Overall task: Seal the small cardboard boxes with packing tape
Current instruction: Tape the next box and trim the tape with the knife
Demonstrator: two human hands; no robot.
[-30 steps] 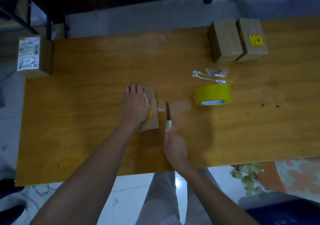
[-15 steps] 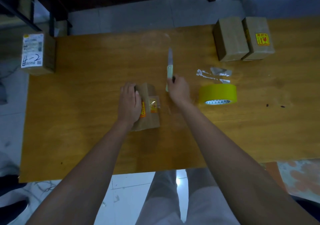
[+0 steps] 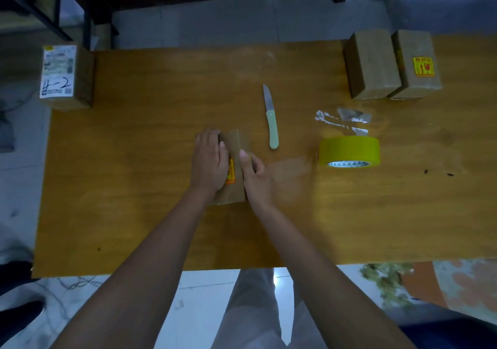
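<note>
A small cardboard box (image 3: 236, 144) with a yellow and red sticker lies mid-table. My left hand (image 3: 209, 160) rests flat on its top left part, fingers straight. My right hand (image 3: 255, 176) is at the box's right edge, thumb laid on the top and fingers curled against the side. A yellow roll of packing tape (image 3: 349, 151) stands to the right, apart from both hands. A pale-handled knife (image 3: 270, 117) lies loose on the table just beyond the box, blade pointing away.
Two more small boxes (image 3: 372, 63) (image 3: 416, 63) stand side by side at the back right. Tape scraps (image 3: 341, 118) lie behind the roll. A labelled box (image 3: 64, 74) sits past the wooden table's (image 3: 134, 187) left edge.
My right hand carried the knife from beside the box to the far side, put it down on the table, and came back to the box's right edge. My left hand stayed on the box.
</note>
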